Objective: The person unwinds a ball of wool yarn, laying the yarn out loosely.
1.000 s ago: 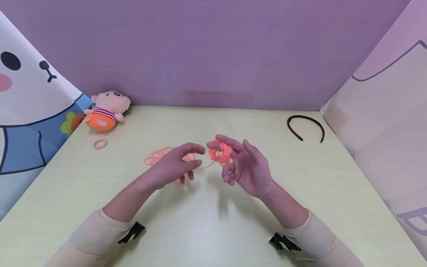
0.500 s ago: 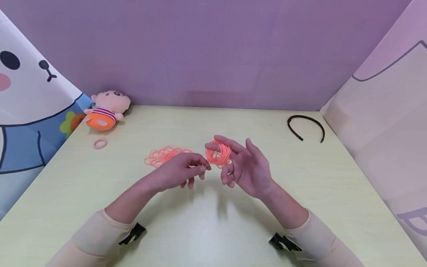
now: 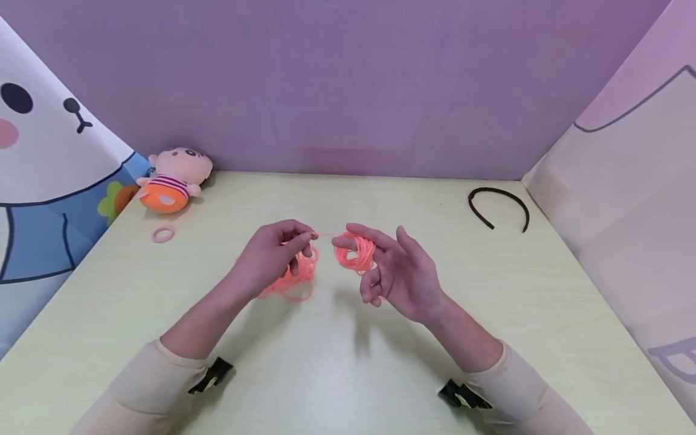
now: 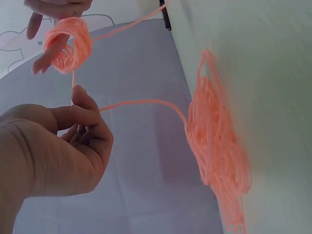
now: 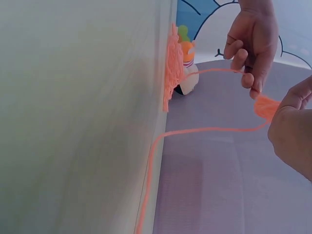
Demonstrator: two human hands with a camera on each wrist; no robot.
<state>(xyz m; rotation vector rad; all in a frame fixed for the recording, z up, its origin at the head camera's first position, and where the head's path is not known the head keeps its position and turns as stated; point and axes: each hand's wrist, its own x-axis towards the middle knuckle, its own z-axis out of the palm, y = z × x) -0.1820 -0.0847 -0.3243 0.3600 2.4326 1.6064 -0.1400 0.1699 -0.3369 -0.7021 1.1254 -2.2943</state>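
My left hand [image 3: 267,255] pinches a strand of coral-pink cord [image 4: 134,103] between thumb and fingertips. From there a short taut length runs to a ring-shaped coil of the same cord [image 3: 362,258]. The coil sits around the extended fingers of my right hand [image 3: 406,277], palm turned up and thumb raised. Beneath my left hand, a loose tangled pile of cord [image 4: 214,136] lies on the table, and its strand rises to my left fingers. A separate tail of cord [image 5: 209,130] hangs from the coil down to the table in the right wrist view.
At the back left of the pale table [image 3: 326,374] lies a plush toy [image 3: 173,181] with an orange bottom. In front of it is a small pink ring [image 3: 163,234]. A dark headband [image 3: 499,192] rests at the back right. A purple panel [image 3: 348,90] rises behind.
My left hand, apart from the coil at first, came to the cord and pinched it below the coil. It has since drawn the strand up and to the left. My right hand stays nearly still.
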